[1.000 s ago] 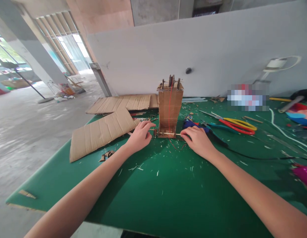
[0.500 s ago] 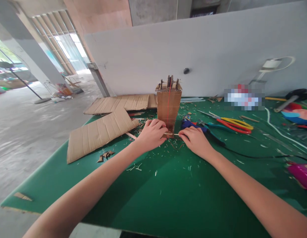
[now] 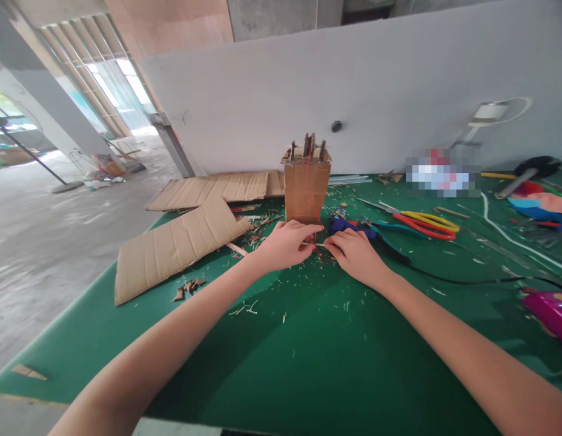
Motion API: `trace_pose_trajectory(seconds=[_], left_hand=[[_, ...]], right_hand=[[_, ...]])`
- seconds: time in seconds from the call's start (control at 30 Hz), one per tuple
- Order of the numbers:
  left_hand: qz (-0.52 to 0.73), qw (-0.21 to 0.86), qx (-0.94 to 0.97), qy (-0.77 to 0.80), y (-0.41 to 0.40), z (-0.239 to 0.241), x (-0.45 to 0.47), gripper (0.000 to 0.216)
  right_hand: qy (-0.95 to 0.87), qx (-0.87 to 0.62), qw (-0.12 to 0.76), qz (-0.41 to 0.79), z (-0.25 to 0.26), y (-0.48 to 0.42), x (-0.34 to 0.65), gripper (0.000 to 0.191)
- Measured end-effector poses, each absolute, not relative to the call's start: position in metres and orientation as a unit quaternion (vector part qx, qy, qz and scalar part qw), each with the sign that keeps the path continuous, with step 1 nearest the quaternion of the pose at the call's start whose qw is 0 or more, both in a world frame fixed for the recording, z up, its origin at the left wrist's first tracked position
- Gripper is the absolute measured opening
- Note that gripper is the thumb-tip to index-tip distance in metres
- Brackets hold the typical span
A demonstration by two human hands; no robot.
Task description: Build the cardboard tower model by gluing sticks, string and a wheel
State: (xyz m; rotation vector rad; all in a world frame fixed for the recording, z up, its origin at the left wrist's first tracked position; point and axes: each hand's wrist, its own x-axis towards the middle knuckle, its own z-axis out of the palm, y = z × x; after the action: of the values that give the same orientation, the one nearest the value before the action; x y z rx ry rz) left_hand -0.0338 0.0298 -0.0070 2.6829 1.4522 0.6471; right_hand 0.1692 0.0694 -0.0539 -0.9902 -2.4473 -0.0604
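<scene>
A small upright cardboard tower (image 3: 306, 191) with sticks poking out of its top stands on the green table (image 3: 308, 339). A red string runs down its front. My left hand (image 3: 286, 244) is closed at the tower's foot, fingers pinched on a thin wooden stick (image 3: 318, 244) that lies across the base. My right hand (image 3: 356, 255) is closed too, pinching the same stick from the right side. The two hands nearly touch in front of the tower, and they hide its base.
Flat cardboard sheets (image 3: 181, 242) lie at the left, with more (image 3: 212, 189) behind them. A blue tool (image 3: 349, 226) with a black cable, red and yellow pliers (image 3: 421, 223) and small scraps lie right of the tower. A grey partition wall (image 3: 353, 85) backs the table. A pink object (image 3: 551, 312) sits at the right edge.
My left hand has moved right from beside the tower to its front, closing on the stick at the base next to my right hand. The camera has shifted slightly.
</scene>
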Motion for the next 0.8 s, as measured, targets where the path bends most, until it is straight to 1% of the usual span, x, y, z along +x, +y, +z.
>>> trace_pose_trajectory(seconds=[0.1,0.17,0.23,0.3,0.4,0.53,0.7,0.8], left_hand=[[0.222,0.001,0.859,0.461,0.028,-0.005,-0.033,0.038],[0.219,0.027,0.866,0.449,0.026,0.0,-0.032,0.041],[0.223,0.085,0.87,0.432,0.022,0.007,-0.03,0.046],[0.242,0.164,0.86,0.418,0.018,0.014,-0.026,0.045],[0.295,0.283,0.819,0.402,0.012,0.025,-0.02,0.033],[0.366,0.39,0.759,0.37,0.007,0.033,-0.015,0.023],[0.422,0.521,0.69,0.273,0.006,0.035,-0.018,0.026],[0.43,0.574,0.66,0.224,0.004,0.039,-0.021,0.031]], right_hand=[[-0.899,-0.36,0.249,-0.021,-0.054,0.069,0.169,0.024],[-0.9,-0.359,0.248,-0.019,-0.054,0.069,0.169,0.024],[-0.9,-0.36,0.244,-0.021,-0.054,0.069,0.169,0.024],[-0.901,-0.362,0.236,-0.026,-0.053,0.068,0.169,0.025],[-0.903,-0.363,0.229,-0.032,-0.053,0.067,0.169,0.027],[-0.901,-0.365,0.232,-0.034,-0.054,0.068,0.168,0.028],[-0.898,-0.358,0.254,-0.028,-0.057,0.071,0.167,0.023],[-0.896,-0.357,0.263,-0.026,-0.059,0.072,0.167,0.02]])
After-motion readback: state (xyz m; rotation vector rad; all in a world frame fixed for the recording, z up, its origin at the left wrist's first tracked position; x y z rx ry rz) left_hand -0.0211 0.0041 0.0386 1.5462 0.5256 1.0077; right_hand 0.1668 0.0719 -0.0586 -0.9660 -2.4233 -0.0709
